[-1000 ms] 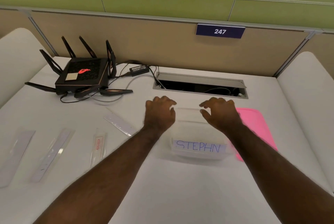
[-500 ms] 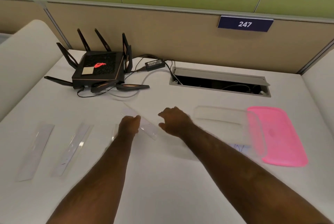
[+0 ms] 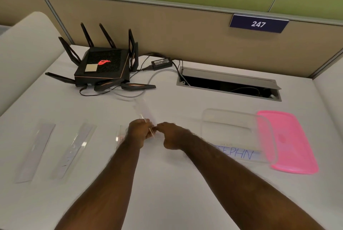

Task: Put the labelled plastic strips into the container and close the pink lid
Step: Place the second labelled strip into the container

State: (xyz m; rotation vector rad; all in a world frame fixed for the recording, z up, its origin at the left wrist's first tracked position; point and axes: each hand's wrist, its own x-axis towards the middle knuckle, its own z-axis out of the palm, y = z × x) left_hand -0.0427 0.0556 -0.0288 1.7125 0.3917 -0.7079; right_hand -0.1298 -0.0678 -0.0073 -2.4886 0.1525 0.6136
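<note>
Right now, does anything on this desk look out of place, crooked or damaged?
Nothing looks damaged or spilled. The pink lid lies off the clear container, to its right, as the task expects. Both hands, left hand and right hand, pinch one plastic strip; the other strips lie flat on the desk.

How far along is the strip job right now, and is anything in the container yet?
Nothing looks stowed yet: the clear container appears empty, and the pink lid lies beside it on its right, off. In hand: the left hand and right hand pinch one clear strip together. Left: that strip, plus three more on the table, at and, then the lid.
</note>
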